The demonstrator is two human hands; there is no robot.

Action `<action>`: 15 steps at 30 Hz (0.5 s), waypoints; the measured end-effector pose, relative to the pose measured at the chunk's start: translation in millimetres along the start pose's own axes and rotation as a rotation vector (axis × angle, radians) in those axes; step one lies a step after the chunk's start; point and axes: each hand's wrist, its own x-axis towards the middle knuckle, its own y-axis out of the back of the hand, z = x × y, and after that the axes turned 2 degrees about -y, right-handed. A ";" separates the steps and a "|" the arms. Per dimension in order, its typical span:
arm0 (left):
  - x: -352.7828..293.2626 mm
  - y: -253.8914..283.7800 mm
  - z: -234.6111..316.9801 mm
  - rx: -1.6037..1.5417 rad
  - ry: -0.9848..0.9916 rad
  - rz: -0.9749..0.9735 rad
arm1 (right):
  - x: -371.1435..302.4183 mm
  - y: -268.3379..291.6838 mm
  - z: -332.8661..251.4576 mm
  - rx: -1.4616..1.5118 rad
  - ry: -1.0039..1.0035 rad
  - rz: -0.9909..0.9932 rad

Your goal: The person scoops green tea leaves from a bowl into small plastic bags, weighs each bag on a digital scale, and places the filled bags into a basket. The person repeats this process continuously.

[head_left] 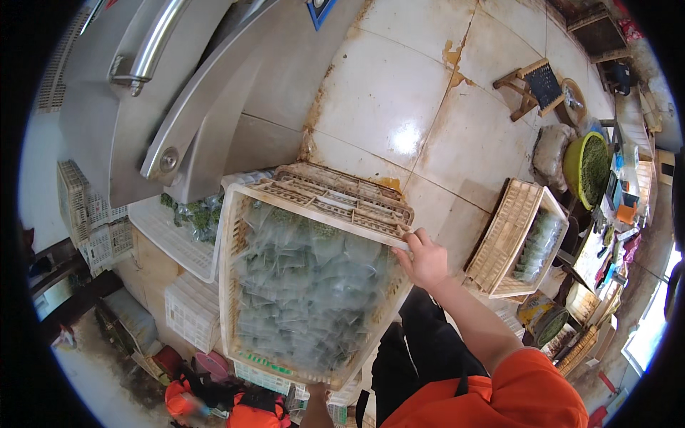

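A large cream plastic crate (227,285) stands tilted in front of me, filled with rows of clear plastic packets (307,285) with green contents. My right hand (424,260) is closed over the crate's right corner, fingers wrapped on the rim. At the near edge, my left hand (319,392) is against the crate's rim; its fingers are mostly hidden beneath the crate. Behind the crate, a stack of stained crates (342,192) rests against it or very near. To its left, a white basket (171,235) holds bagged greens (203,217).
A steel machine (185,100) with a bar handle fills the upper left. To my right stands another crate (499,242) of packets. Beyond are a green tub (589,167) of green leaf material and a small folding stool (535,89). People in orange (257,410) are at the lower left.
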 end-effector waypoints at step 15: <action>-28.9 0.9 -15.1 -0.103 -0.084 0.145 | -8.5 -6.4 4.6 -0.061 -0.027 -0.079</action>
